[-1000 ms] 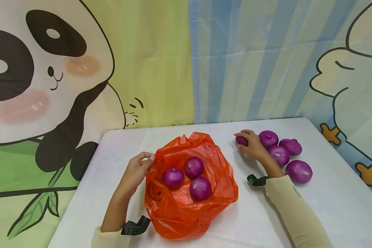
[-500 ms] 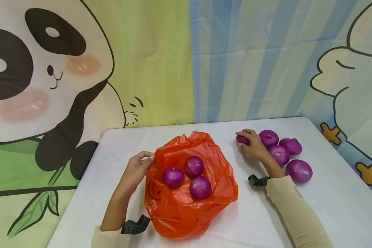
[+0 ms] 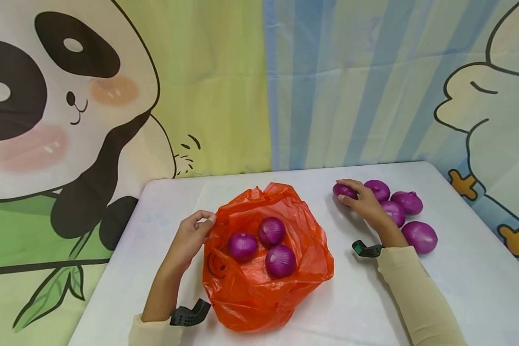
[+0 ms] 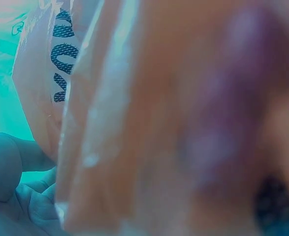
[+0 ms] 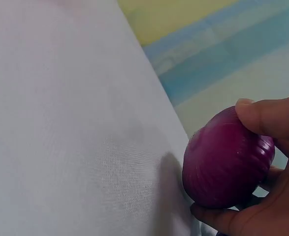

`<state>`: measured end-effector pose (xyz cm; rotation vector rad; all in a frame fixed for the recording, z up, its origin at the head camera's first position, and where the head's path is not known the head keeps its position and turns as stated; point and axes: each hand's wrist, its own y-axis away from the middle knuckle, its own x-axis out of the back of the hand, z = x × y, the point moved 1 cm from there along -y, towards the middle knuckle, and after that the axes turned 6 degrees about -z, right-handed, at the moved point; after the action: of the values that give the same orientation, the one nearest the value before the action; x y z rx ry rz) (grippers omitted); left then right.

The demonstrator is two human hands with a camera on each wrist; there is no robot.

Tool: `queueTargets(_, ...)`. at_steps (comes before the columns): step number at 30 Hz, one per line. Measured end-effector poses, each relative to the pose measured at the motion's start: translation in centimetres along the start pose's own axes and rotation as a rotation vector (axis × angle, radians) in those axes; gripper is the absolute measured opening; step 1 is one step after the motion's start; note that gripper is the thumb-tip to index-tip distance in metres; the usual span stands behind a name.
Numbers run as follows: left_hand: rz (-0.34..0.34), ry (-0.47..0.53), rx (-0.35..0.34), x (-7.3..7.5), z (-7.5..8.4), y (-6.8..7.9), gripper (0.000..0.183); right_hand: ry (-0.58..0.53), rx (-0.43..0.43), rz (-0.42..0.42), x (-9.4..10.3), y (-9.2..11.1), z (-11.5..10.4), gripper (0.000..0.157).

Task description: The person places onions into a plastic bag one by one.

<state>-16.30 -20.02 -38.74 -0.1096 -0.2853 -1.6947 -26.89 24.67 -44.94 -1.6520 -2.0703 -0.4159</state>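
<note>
Purple onion (image 5: 224,163) sits gripped in the right hand (image 3: 365,202)

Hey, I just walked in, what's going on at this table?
A person's left hand holds the edge of an open red plastic bag on a white table, with three purple onions inside. Their right hand grips another onion, not yet in the bag. Four more onions lie on the right side of the table.

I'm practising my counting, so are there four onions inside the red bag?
No: three onions show inside the red bag, and the right hand holds another onion outside it.
</note>
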Motion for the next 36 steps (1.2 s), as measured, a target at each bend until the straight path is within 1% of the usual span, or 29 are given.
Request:
queueTargets(2, 0.002, 0.0, -0.005, 0.0, 0.0, 0.0, 0.028, -0.066, -0.03, 0.011, 0.2, 0.3, 0.1, 0.051)
queueTargets(4, 0.004, -0.001, -0.004, 0.0, 0.1, 0.0, 0.027, -0.097, -0.043, 0.01, 0.3, 0.5, 0.0, 0.052)
queueTargets(10, -0.004, 0.006, 0.0, 0.0, 0.1, 0.1, 0.027, -0.091, -0.045, 0.007, 0.2, 0.8, -0.9, 0.052)
queueTargets(15, -0.004, 0.002, -0.004, 0.1, 0.0, 0.1, 0.026, -0.088, -0.037, -0.012, 0.2, 1.0, -2.3, 0.053)
queueTargets(18, -0.001, -0.014, -0.003, 0.1, 0.0, 0.1, 0.027, -0.081, 0.005, -0.028, 0.2, 1.1, -3.3, 0.053)
queueTargets(24, 0.004, -0.02, -0.008, 0.2, 0.1, 0.2, 0.029, -0.045, 0.146, -0.055, 0.3, 1.5, -5.7, 0.051)
queueTargets(27, 0.005, -0.018, -0.011, 0.2, 0.2, 0.2, 0.03, -0.037, 0.189, -0.063, 0.3, 1.6, -6.9, 0.05)
queueTargets(36, 0.006, -0.017, 0.002, 0.1, -0.1, 0.1, 0.024, -0.11, 0.329, -0.088, 0.1, 2.2, -9.7, 0.05)
